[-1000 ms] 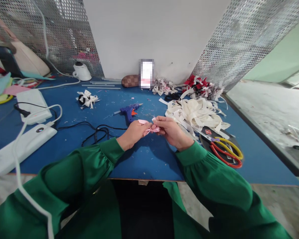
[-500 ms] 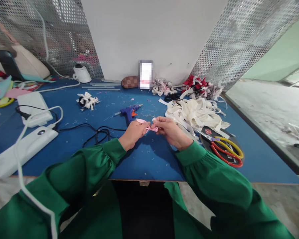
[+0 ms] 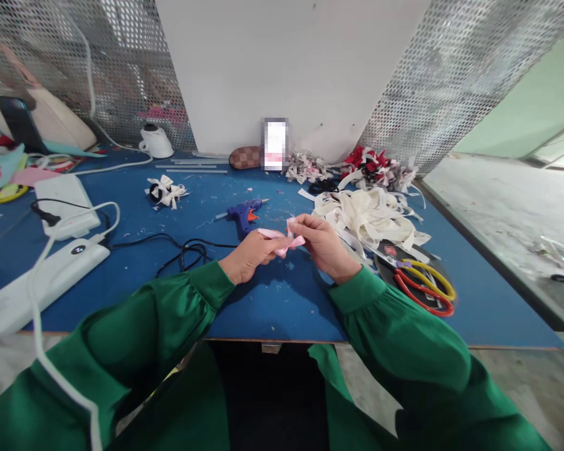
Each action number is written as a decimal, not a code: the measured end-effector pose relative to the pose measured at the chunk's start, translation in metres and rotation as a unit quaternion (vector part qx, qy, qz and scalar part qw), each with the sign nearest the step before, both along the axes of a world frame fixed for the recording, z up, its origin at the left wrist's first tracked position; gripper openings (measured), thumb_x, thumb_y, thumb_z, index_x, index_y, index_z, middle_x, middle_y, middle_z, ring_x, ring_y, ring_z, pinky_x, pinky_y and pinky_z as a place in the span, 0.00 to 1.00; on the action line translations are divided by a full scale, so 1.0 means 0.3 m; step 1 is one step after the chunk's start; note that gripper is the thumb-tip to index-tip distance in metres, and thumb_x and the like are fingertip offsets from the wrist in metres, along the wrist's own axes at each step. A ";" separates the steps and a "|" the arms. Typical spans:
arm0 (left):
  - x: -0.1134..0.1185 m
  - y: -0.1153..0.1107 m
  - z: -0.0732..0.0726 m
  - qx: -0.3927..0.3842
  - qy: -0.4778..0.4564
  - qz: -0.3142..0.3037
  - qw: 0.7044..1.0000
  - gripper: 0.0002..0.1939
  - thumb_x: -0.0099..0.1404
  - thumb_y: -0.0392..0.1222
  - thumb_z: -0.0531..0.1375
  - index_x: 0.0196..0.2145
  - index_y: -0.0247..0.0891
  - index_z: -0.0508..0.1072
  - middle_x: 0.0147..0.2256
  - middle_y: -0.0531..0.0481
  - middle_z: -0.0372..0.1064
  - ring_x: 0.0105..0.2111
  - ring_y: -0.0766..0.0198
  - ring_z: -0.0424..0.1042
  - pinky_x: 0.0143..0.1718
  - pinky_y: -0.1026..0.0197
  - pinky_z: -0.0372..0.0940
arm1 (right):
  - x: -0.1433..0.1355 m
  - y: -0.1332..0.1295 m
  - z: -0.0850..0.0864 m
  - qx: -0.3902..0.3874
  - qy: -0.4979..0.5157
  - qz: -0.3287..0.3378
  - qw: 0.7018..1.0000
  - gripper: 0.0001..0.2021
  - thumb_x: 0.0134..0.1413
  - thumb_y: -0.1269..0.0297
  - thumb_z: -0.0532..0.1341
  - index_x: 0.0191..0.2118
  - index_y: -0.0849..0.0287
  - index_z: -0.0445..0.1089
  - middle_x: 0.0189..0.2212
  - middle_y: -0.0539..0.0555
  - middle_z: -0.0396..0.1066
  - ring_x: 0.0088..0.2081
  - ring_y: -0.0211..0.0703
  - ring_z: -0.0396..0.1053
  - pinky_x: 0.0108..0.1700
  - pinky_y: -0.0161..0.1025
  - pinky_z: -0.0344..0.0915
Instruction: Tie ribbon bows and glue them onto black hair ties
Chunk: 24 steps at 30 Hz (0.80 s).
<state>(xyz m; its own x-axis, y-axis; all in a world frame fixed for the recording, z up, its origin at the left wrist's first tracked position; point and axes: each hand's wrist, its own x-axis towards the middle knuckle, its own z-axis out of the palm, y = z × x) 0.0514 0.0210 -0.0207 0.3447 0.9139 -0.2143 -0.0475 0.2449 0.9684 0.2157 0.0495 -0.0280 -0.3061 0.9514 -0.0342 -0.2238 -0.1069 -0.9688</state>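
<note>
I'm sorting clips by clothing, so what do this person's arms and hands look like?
Both arms wear long, loose green sleeves with a slight sheen, gathered into broad cuffs at the wrists. The left hand and right hand are bare, with no gloves.

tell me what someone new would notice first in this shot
Likely the hands meeting at a folded pink strip over the blue table, near the centre. Next might be the red-and-yellow-handled scissors on the right, beside a heap of off-white strips, then the blue glue gun just beyond the hands.
</note>
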 end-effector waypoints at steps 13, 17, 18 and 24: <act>0.015 -0.004 -0.008 -0.028 0.020 0.007 0.999 0.19 0.48 0.50 0.74 0.22 0.33 0.73 0.21 0.56 0.58 0.20 0.75 0.48 0.21 0.63 0.38 | -0.018 0.002 -0.041 0.007 -0.034 -0.024 0.999 0.18 0.40 0.51 0.72 0.21 0.58 0.68 0.18 0.46 0.63 0.22 0.32 0.54 0.26 0.36 0.51; 0.015 0.000 -0.002 -0.018 -0.007 0.074 0.997 0.21 0.48 0.55 0.73 0.27 0.32 0.77 0.22 0.55 0.61 0.19 0.75 0.49 0.20 0.64 0.40 | 0.000 0.016 -0.024 -0.015 -0.020 -0.019 1.000 0.19 0.42 0.46 0.71 0.28 0.58 0.73 0.23 0.48 0.68 0.25 0.35 0.62 0.30 0.36 0.57; 0.014 0.001 0.000 -0.012 -0.011 0.092 0.996 0.22 0.48 0.56 0.73 0.29 0.32 0.78 0.22 0.54 0.63 0.19 0.75 0.50 0.20 0.64 0.41 | 0.002 0.017 -0.020 -0.015 -0.015 -0.025 0.999 0.21 0.44 0.43 0.70 0.30 0.58 0.73 0.25 0.49 0.69 0.26 0.35 0.63 0.30 0.37 0.59; 0.012 0.005 -0.002 -0.007 -0.027 0.179 0.983 0.20 0.50 0.51 0.72 0.34 0.33 0.77 0.25 0.52 0.70 0.20 0.72 0.61 0.20 0.66 0.49 | -0.006 -0.001 -0.011 -0.002 -0.021 -0.035 0.999 0.23 0.45 0.40 0.69 0.29 0.58 0.72 0.28 0.50 0.71 0.26 0.35 0.63 0.31 0.38 0.59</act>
